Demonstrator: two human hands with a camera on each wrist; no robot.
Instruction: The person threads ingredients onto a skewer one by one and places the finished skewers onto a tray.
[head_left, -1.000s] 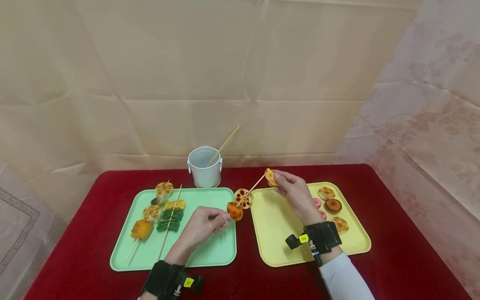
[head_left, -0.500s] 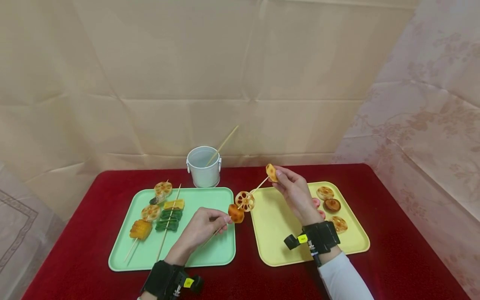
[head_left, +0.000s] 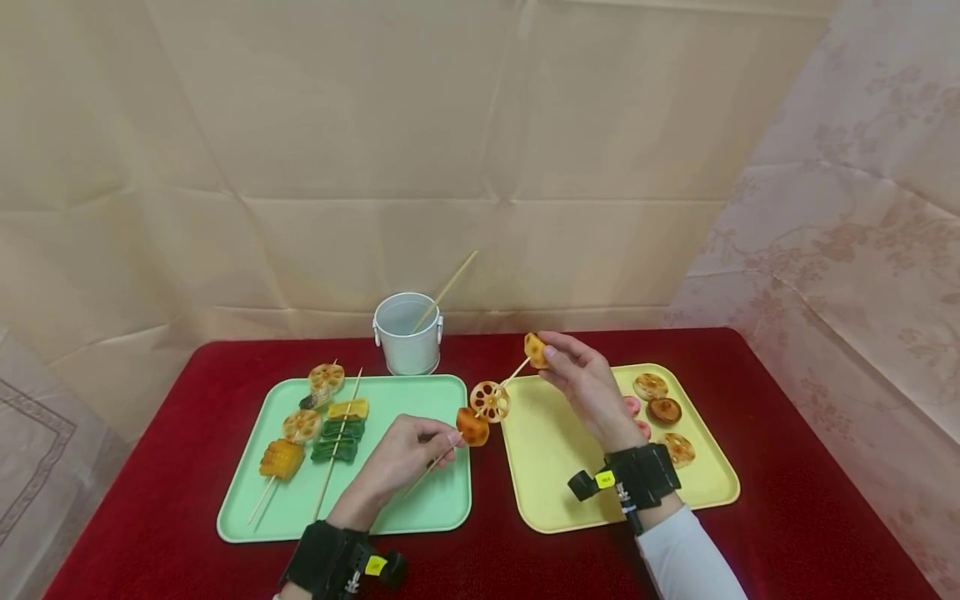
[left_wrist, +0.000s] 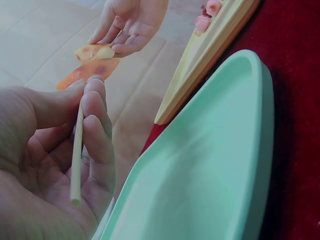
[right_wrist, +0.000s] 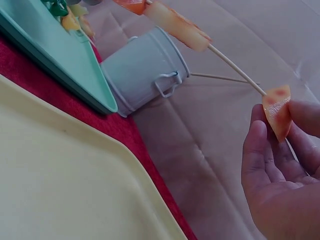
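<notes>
My left hand [head_left: 408, 454] pinches a wooden skewer [left_wrist: 76, 160] near its lower end, over the green tray. An orange-brown food piece [head_left: 472, 427] sits on the skewer right at those fingertips, and a lotus root slice [head_left: 490, 402] is threaded just above it. With thumb and fingers my right hand [head_left: 588, 387] holds a yellow food piece with browned spots [right_wrist: 278, 111] at the skewer's upper end. In the right wrist view the stick meets that piece's near face; a bare stretch of stick lies between it and the lotus slice.
On the green tray [head_left: 420, 517] lie skewers with corn [head_left: 282, 459], lotus slices and folded green pieces [head_left: 337, 440]. The yellow tray [head_left: 547, 500] holds lotus slices [head_left: 678, 450], a mushroom cap [head_left: 664, 411] and pink pieces. A white bucket [head_left: 411, 350] with a stick [head_left: 453, 283] stands behind.
My right hand with the yellow piece first shifted slightly up and right, then back a little down and left. The left hand and its skewer have stayed almost still.
</notes>
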